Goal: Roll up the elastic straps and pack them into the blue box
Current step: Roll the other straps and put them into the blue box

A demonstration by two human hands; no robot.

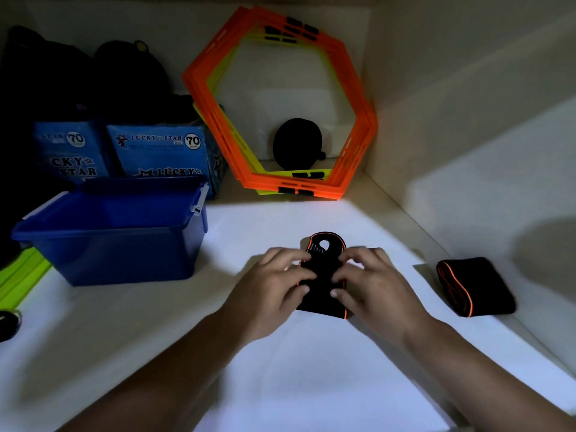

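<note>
1. White counter (280, 369) fills our view, walls close behind and on the right.
2. Orange hexagonal frames (358, 88) lean stacked against the back wall, yellow-green ones among them; a round black pouch (297, 145) sits behind, seen through the opening.
3. Blue box (124, 251) stands open on the left of the counter, well apart from the hands. We can't see its floor.
4. Two blue "Lucky Star" paper packs (162, 151) stand just behind the box; dark bags behind those, too dim to identify.
5. Our left hand (274, 291) and right hand (374, 288) lie on the black, orange-trimmed elastic strap (325, 244) at counter centre, right of the box. Fingers (293, 257) of both hands are spread and curled down, pressing the strap from each side; thumbs on its near part. Far end with a round hole pokes out beyond the fingertips.
6. Second strap (477, 286), already rolled, lies on the counter well right of the hands.
</note>
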